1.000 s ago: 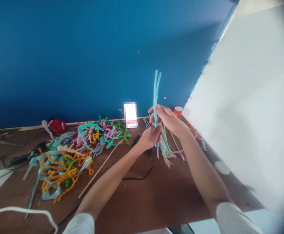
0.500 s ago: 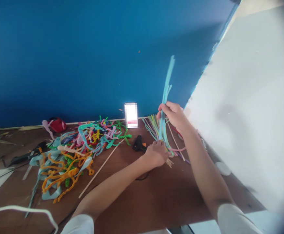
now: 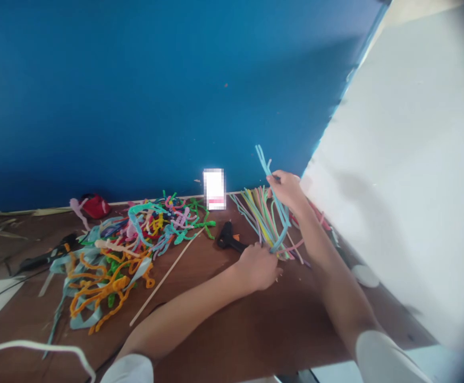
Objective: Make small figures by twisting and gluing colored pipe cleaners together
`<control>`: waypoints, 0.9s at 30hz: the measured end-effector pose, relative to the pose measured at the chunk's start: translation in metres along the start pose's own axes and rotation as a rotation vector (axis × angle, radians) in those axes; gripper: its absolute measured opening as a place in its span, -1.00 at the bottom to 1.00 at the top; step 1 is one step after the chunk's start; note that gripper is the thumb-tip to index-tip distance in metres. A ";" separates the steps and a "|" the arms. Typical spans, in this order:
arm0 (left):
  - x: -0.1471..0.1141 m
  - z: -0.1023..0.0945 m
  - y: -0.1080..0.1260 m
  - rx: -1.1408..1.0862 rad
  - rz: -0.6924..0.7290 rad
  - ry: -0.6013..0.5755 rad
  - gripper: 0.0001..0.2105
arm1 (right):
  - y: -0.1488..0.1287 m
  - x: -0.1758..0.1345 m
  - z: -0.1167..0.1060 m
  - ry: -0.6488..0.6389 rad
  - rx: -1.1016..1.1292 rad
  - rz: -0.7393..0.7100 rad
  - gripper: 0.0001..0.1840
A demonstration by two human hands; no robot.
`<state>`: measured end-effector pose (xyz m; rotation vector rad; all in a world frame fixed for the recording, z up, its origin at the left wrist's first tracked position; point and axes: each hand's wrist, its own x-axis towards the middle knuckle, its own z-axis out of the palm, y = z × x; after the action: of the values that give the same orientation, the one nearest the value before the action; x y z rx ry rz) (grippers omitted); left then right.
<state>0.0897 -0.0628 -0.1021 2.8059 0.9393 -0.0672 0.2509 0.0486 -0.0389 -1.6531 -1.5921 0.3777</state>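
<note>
My right hand (image 3: 285,189) is closed around a few light blue pipe cleaners (image 3: 261,158), their upper ends sticking up in front of the blue wall. Lower down, these pipe cleaners bend towards my left hand (image 3: 259,266), which is low over the table with its fingers curled at their lower ends. Its fingertips are partly hidden. Behind and between my hands lies a fanned bundle of pipe cleaners (image 3: 251,207) in yellow, green, pink and other colours. A black glue gun (image 3: 227,236) lies just left of the bundle, close to my left hand.
A tangled heap of shaped pipe cleaners (image 3: 116,284) covers the table's left part. A thin wooden stick (image 3: 168,276) lies beside it. Farther left are another black tool (image 3: 44,258) and a white cable (image 3: 36,343). A white round object (image 3: 365,276) sits by the white panel.
My right hand holds fewer light blue pipe cleaners, lower and tilted left, and they now bend. My left hand has moved slightly down. More of the coloured bundle shows.
</note>
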 end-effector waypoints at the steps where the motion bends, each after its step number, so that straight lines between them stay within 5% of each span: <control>1: -0.003 -0.002 0.001 -0.001 0.024 -0.018 -0.58 | 0.003 0.002 0.001 0.005 -0.025 0.012 -0.78; 9: -0.027 -0.038 0.006 -0.040 0.267 -0.183 -0.70 | 0.005 0.001 -0.001 0.067 -0.167 0.045 -0.72; 14: -0.048 -0.063 0.004 -0.141 0.347 -0.131 -0.64 | 0.013 0.001 0.014 0.066 -0.215 0.084 -0.78; 21: -0.071 -0.093 -0.027 -0.255 0.186 0.001 -0.63 | -0.001 -0.004 0.004 -0.038 -0.024 0.003 -0.67; 27: -0.060 -0.101 -0.051 -0.434 -0.191 0.286 -0.54 | -0.045 -0.035 -0.007 -0.144 0.366 -0.157 -0.66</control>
<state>0.0099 -0.0395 -0.0049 2.3562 1.1222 0.4667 0.2184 0.0093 -0.0134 -1.2389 -1.6312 0.6745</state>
